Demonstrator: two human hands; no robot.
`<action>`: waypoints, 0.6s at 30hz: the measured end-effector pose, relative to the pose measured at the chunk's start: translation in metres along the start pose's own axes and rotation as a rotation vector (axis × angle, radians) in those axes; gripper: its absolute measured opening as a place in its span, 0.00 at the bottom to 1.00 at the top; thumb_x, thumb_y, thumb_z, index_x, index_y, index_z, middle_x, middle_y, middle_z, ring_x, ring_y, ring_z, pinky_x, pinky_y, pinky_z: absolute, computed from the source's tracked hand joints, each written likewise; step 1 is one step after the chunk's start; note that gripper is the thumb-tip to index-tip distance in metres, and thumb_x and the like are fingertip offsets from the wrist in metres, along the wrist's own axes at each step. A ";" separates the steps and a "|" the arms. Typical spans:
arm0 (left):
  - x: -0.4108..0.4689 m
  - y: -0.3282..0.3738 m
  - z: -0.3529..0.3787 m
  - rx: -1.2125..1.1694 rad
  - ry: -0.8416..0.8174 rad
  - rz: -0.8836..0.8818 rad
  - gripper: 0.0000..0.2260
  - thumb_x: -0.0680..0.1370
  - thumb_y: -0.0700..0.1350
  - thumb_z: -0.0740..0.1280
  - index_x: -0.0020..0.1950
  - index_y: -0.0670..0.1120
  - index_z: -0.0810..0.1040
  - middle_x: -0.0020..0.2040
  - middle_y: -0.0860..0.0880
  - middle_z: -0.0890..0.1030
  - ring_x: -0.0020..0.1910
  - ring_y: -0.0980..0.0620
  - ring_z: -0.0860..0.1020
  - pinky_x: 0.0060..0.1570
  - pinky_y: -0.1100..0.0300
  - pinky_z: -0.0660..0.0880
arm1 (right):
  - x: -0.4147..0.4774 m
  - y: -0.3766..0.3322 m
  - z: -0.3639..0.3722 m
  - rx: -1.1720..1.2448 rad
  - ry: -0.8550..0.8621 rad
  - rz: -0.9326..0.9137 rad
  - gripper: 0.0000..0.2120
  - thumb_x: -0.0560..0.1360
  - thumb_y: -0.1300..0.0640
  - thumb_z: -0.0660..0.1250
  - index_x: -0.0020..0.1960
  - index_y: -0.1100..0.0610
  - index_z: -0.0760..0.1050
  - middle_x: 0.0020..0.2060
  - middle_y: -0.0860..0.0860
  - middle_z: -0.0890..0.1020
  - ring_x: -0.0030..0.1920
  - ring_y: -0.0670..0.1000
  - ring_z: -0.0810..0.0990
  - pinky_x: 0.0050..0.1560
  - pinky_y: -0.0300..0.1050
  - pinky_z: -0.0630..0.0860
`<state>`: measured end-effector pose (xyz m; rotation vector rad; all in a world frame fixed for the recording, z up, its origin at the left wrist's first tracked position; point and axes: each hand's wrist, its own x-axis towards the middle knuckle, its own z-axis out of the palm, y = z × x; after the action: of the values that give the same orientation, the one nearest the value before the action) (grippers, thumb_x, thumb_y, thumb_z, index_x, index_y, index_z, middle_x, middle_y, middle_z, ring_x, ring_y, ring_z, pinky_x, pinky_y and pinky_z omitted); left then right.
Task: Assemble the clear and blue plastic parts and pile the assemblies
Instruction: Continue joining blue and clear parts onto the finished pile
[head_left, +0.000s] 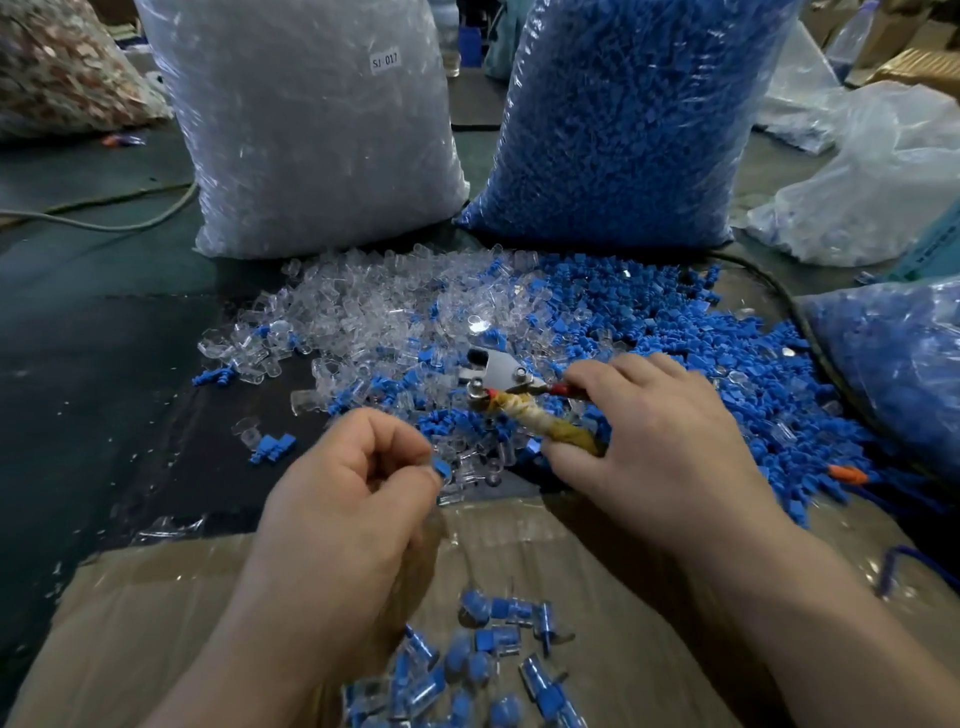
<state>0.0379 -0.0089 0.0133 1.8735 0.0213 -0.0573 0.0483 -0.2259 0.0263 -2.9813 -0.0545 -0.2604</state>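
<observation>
Pinched between thumb and forefinger of the left hand (353, 483): one blue part (441, 467), just past the far edge of the cardboard (156, 623). Only its end showing, so long axis hard to tell. Clear piece pinched along with it or not: impossible to say.

Just right of it, over the same far edge, the right hand (660, 441), curled round the taped handle of one pair of pliers (511, 387), jaws pointing away and leftward. Hands apart, the blue part between them and nearer the left.

Probably next: mating with a clear piece, perhaps a squeeze in the pliers, a short reach either way.

Beyond the cardboard, heaps of clear parts (384, 312) and blue parts (675, 332), far too many to count. Farther beyond, two standing bags, a clear bag (311, 145) and a blue bag (623, 130).

On the cardboard's near end, a dozen or so finished assemblies (493, 654), cut off by the frame.
</observation>
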 end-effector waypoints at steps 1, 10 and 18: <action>-0.002 0.002 0.003 0.019 -0.017 -0.010 0.14 0.76 0.42 0.71 0.44 0.63 0.79 0.28 0.52 0.80 0.22 0.60 0.73 0.23 0.70 0.71 | 0.003 0.000 0.001 -0.019 -0.009 0.008 0.29 0.69 0.33 0.60 0.67 0.44 0.70 0.52 0.45 0.77 0.55 0.50 0.70 0.55 0.50 0.66; -0.008 0.008 0.010 0.078 0.021 0.034 0.13 0.75 0.47 0.72 0.47 0.68 0.78 0.36 0.58 0.84 0.30 0.61 0.80 0.27 0.75 0.71 | -0.010 -0.019 -0.010 0.149 0.148 -0.126 0.24 0.74 0.32 0.55 0.57 0.46 0.75 0.52 0.43 0.77 0.56 0.48 0.73 0.61 0.51 0.69; -0.016 0.013 0.009 0.124 0.002 0.236 0.06 0.75 0.50 0.70 0.46 0.63 0.81 0.38 0.61 0.84 0.38 0.63 0.81 0.35 0.78 0.71 | -0.021 -0.040 -0.006 0.197 0.079 -0.347 0.17 0.81 0.48 0.52 0.46 0.53 0.77 0.40 0.49 0.79 0.42 0.52 0.77 0.47 0.53 0.74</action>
<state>0.0224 -0.0209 0.0235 1.9879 -0.2058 0.1085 0.0244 -0.1882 0.0343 -2.7467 -0.5567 -0.3867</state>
